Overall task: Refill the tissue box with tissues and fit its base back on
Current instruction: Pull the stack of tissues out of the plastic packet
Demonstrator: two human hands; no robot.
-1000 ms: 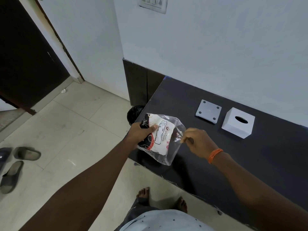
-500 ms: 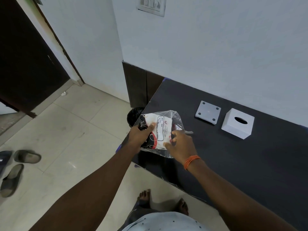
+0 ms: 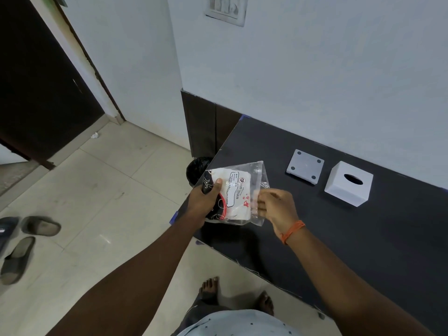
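Note:
A clear plastic pack of tissues (image 3: 238, 192), printed white, black and red, hangs over the left end of the black table (image 3: 363, 238). My left hand (image 3: 206, 197) grips the pack's left side. My right hand (image 3: 274, 206) pinches the loose plastic on its right edge. The white cube tissue box (image 3: 349, 183) stands upright on the table at the right, oval slot on top. Its grey square base (image 3: 305, 166) lies flat just left of the box, apart from it.
A black bin (image 3: 197, 167) stands on the floor by the table's left corner. Sandals (image 3: 26, 238) lie on the tiled floor at far left. A dark door (image 3: 36, 93) is at the left and a white wall runs behind the table. My bare feet (image 3: 237, 294) are beside the table's front edge.
My right hand slid from the pack's front to its right edge and now pinches the plastic there. The pack stayed held in my left hand, turned a little.

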